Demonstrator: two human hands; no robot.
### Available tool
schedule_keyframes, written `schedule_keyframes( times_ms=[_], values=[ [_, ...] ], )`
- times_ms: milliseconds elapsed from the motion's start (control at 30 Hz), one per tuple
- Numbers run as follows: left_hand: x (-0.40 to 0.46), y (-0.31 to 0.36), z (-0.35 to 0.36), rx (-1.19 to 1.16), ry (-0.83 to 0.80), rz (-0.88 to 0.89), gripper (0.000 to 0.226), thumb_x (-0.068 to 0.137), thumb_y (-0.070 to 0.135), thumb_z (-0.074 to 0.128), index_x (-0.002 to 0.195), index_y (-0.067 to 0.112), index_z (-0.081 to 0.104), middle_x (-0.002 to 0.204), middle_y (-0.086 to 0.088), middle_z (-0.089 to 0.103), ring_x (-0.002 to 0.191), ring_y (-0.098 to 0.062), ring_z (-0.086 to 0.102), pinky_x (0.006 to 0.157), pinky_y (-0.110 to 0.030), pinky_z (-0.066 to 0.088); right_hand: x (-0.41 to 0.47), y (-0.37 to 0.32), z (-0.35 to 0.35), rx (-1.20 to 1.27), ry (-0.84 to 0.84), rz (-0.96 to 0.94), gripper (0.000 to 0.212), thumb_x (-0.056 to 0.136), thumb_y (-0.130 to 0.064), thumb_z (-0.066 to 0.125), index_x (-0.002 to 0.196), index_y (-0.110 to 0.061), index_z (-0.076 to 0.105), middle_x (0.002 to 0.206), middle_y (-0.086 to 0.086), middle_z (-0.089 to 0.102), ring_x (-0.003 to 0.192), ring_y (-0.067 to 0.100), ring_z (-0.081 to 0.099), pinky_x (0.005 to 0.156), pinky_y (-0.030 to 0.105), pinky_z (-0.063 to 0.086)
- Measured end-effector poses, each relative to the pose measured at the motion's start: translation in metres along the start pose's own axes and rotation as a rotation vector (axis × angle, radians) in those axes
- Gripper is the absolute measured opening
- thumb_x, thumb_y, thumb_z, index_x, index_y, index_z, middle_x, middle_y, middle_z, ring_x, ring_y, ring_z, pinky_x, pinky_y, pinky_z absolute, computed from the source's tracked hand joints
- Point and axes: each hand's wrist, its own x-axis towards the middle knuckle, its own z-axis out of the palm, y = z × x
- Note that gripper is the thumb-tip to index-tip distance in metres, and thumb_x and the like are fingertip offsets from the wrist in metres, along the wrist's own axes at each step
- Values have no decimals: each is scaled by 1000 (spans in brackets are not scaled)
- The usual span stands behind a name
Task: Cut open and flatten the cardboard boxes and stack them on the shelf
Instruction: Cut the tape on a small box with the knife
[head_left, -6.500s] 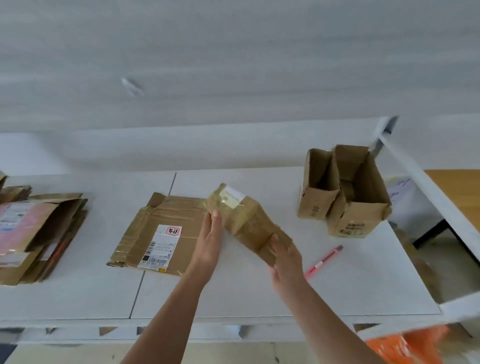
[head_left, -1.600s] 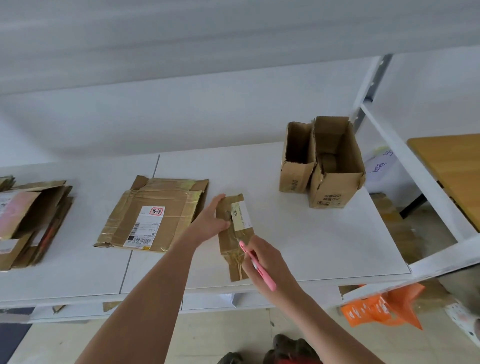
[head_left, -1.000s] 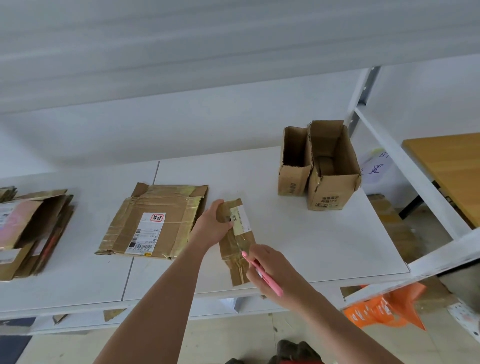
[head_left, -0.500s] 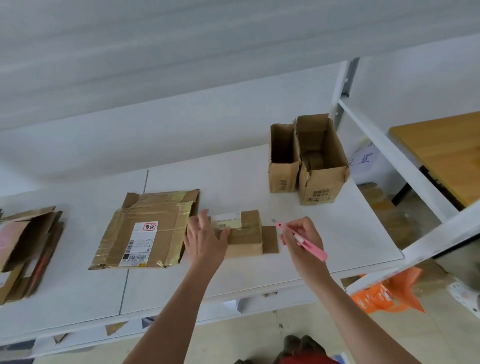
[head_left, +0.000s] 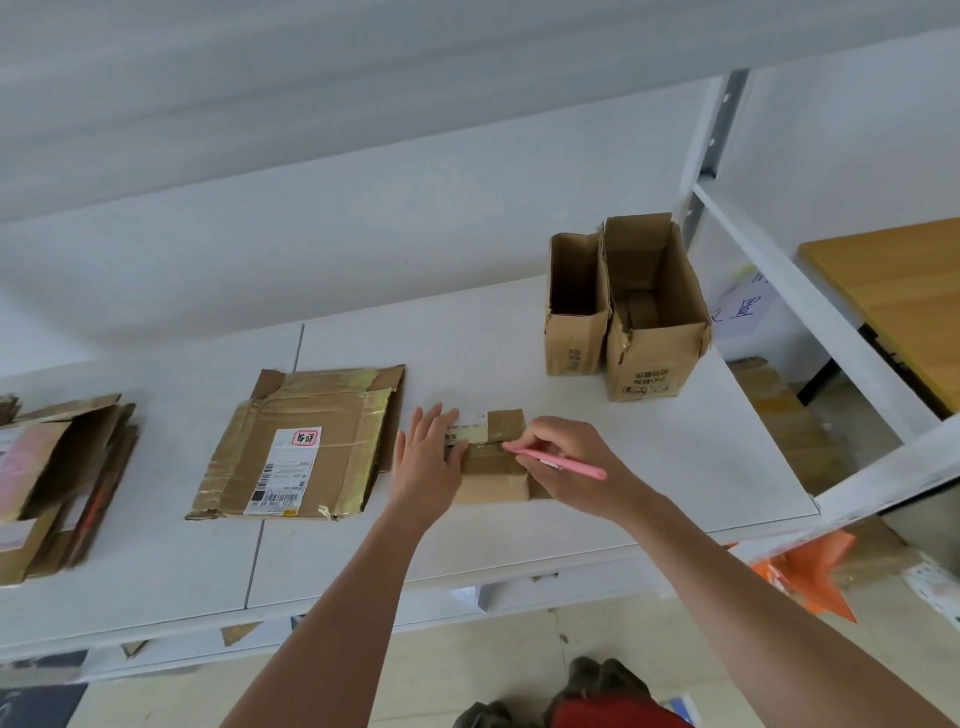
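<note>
Where white shelf meets white wall, 2 open boxes.

A wooden tabletop stands beyond the shelf's right end. Below it on the floor lies an orange bag; a white sheet with blue handwriting hangs behind the upright.

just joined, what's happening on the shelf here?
A person is cutting open a small taped cardboard box on the white shelf. The left hand presses flat on the box's left end, while the right hand grips a pink cutter with its tip at the tape seam. One flattened box lies to the left, a stack of flattened boxes sits further left, and two open boxes stand upright at the back right, not yet flattened.
</note>
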Motion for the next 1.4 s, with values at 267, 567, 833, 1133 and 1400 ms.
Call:
schedule_keyframes(
  times_ms=[267,567,833,1133,1400],
  values=[
    [-3,1,-1,-17,-10,2,47,103,22,46,149,22,36,162,4,20,152,-14,0,121,-35,-5,12,10,-25,-223,-214,-114,8,93,-8,64,95,-3,69,78,-20,50,70,-4,53,62,9,38],
    [-4,4,-5,-36,-51,-12,48,104,21,45,150,22,33,164,2,14,151,-13,-4,119,-36,-10,-10,28,-43,-91,-75,54,6,91,-16,68,94,-13,72,78,-15,64,69,9,60,56,16,43],
    [0,-4,-25,-104,-305,2,85,87,35,72,154,27,21,163,11,-4,147,-6,-19,117,-38,-15,-25,26,-17,606,396,408,4,96,-7,57,94,-3,57,80,7,68,82,25,69,85,41,59],
    [-1,-2,-27,-201,-285,-52,88,80,18,80,152,26,29,163,15,5,148,-4,-10,118,-56,21,-15,11,31,791,536,507,11,99,-8,54,89,-8,50,74,8,60,73,21,57,82,47,50],
    [-1,-4,-27,-195,-291,-32,86,82,19,79,151,27,28,163,15,5,148,-3,-13,123,-50,5,-18,14,38,773,570,516,11,99,-11,57,88,-12,54,74,1,62,72,8,62,77,34,54]
  ],
)
